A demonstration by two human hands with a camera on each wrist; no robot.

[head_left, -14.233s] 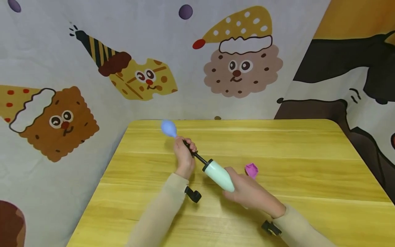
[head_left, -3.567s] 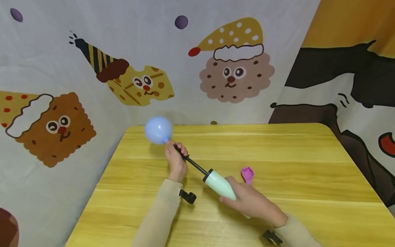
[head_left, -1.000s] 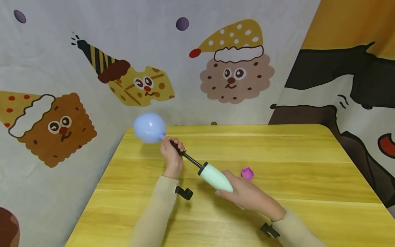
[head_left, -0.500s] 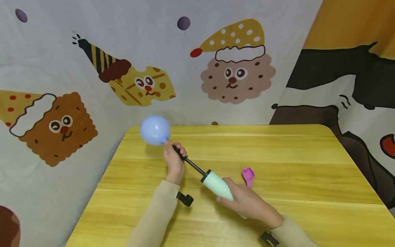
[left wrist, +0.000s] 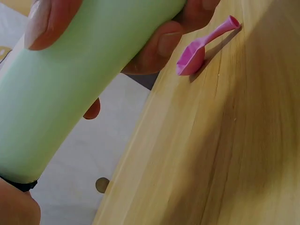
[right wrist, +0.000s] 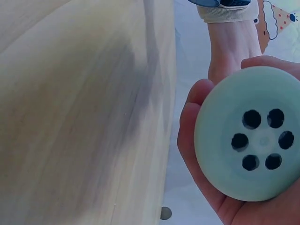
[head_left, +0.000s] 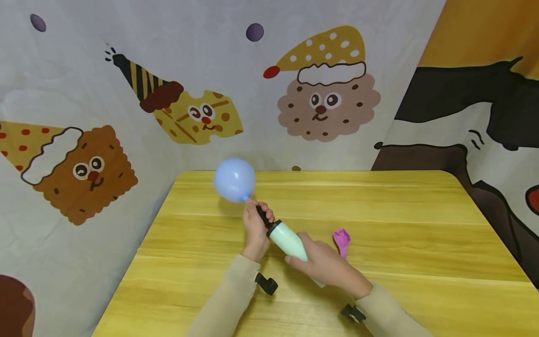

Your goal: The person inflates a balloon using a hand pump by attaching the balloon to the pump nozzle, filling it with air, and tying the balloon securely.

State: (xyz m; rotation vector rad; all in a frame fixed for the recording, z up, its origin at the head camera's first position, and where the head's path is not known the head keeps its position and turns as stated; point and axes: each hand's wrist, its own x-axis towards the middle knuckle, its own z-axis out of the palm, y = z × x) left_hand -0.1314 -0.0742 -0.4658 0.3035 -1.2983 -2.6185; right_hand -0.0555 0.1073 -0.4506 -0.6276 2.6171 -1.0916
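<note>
- Head view: pale-blue, translucent round balloon, filled out and taut, sits above the far left part of the yellow wood-grain table. Its narrow neck runs down to the thumb of the left hand; the fingers hide how the neck is seated.
- Head view: left hand is curled around the black front section of a mint-green plastic hand pump, held tilted above the table.
- Head view: right hand is wrapped around the rear of the pump barrel. The black collar on the barrel is just beside the left hand.
- Head view: flat pink rubber balloon lies on the table near the right hand, neck toward the person.
- Head view: white cloth backdrop carries printed biscuit and cheese characters in party hats.
- Left wrist view: smooth barrel wall fills the upper left. Right-hand fingers grip it from both sides; a left fingertip touches the black collar. The pink balloon's mouth is open.
- Right wrist view: round mint-green end face shows six dark holes in a ring around the centre; the right hand encircles it.
</note>
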